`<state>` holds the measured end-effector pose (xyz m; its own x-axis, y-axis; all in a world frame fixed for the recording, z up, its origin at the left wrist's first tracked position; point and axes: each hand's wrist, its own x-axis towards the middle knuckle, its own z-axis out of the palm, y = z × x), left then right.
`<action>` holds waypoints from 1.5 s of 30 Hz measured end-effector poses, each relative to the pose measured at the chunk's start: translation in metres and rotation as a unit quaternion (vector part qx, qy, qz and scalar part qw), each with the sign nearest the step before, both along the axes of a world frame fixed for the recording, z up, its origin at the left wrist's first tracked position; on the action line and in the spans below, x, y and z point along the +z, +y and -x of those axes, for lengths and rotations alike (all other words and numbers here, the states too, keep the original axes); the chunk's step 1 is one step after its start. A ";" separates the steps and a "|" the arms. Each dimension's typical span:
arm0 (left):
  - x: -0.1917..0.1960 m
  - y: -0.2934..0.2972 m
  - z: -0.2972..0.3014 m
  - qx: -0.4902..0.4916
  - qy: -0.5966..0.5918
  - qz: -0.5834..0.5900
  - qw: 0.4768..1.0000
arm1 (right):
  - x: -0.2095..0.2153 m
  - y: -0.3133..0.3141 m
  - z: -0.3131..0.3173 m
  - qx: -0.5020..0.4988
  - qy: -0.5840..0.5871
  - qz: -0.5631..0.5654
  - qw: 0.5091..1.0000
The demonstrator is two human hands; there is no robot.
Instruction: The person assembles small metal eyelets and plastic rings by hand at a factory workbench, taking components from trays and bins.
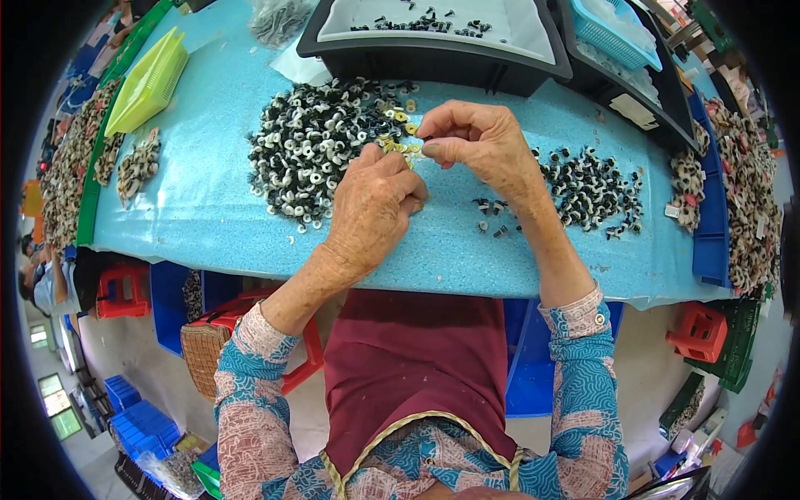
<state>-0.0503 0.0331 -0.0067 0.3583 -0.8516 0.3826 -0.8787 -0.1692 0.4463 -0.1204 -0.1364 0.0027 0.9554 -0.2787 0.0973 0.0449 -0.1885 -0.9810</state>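
Note:
My right hand (497, 154) is raised over the blue table, thumb and forefinger pinched on a small dark piece (428, 138) too tiny to make out clearly. Just left of it, my left hand (369, 204) is closed, its fingers curled at the edge of a large heap of small black-and-white ring-shaped parts (304, 150). Whatever those fingers hold is hidden. Small yellow rings (402, 127) lie between the heap and my hands. A second heap of black-and-white parts (590, 193) spreads to the right of my right wrist, with several loose black pieces (492, 206) nearer me.
A black bin (433, 68) lined with white holds black pegs at the far side. Right of it stands another black bin with a light-blue basket (615, 33). A yellow-green basket (148, 83) sits far left. Spotted plush pieces (138, 165) and a blue tray (707, 208) flank the table.

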 end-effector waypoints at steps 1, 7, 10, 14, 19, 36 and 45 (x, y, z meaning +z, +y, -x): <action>0.000 0.000 -0.001 0.003 0.023 -0.012 1.000 | 0.001 -0.003 0.000 0.003 -0.004 -0.022 1.000; 0.008 0.009 -0.002 0.052 0.258 0.100 0.959 | 0.000 -0.002 0.003 0.033 -0.041 -0.155 0.986; 0.009 0.013 -0.003 0.086 0.529 0.174 0.826 | 0.007 0.006 0.008 0.070 -0.033 -0.175 0.981; 0.009 0.017 -0.005 0.076 0.632 0.212 0.741 | 0.011 0.014 0.008 0.105 -0.007 -0.172 0.979; 0.005 0.017 0.001 0.074 0.640 0.211 0.735 | 0.009 0.017 0.006 0.121 0.001 -0.141 0.983; 0.009 0.023 0.027 0.086 0.553 0.205 0.803 | 0.001 0.022 0.006 0.084 0.003 -0.011 0.996; 0.000 0.030 0.047 0.100 0.547 0.231 0.798 | 0.008 0.028 0.003 0.113 -0.020 0.097 0.989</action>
